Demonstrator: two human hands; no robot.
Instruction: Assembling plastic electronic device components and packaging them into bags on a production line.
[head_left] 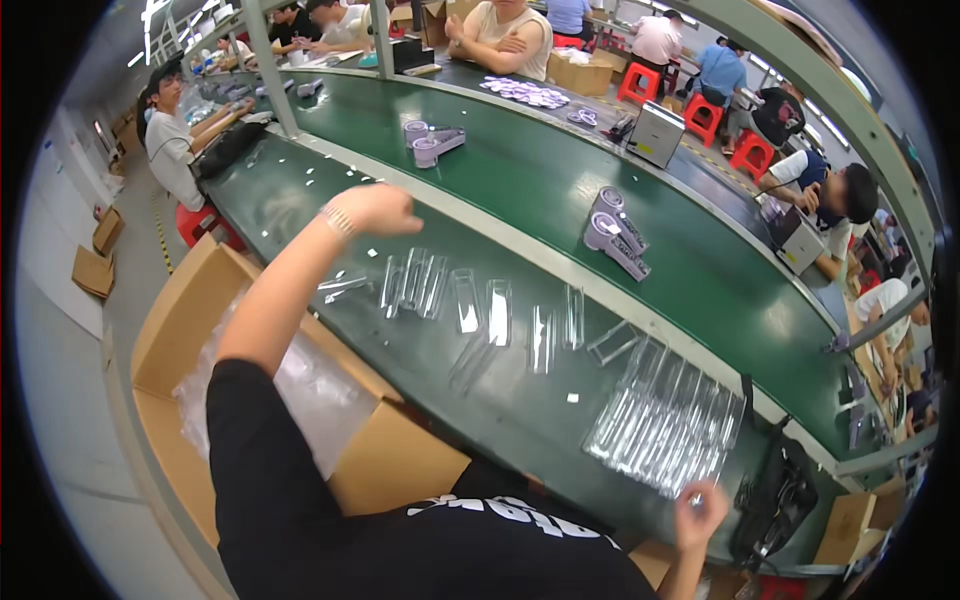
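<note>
A: Where were our hands just then?

B: Left hand (375, 208) was up at abt 11 o'clock over the bench (480, 395), fingers curled in loosely, nothing visible in it. It hung just beyond the far end of the clear trays (470, 305) lying loose in a row, not touching them. Right hand (700, 512) was low at 4 o'clock, fingertips pinched together right at the near edge of the tray stack (668, 425). Couldn't tell if it nipped a small piece or just the stack's corner.

A: And the carton (190, 330)?

B: At 9 o'clock, open, w/ a plastic liner (310, 385) inside, under our left arm.

A: How should we have handled it?

B: We judged the trays thin & slippery, so grip by the edges, one at a time, and lift straight so the stack didn't fan out. Small white bits (572, 398) lay scattered on the bench; best kept out of the trays. Belt (560, 195) behind carried grey parts (615, 232), well apart from us.
</note>
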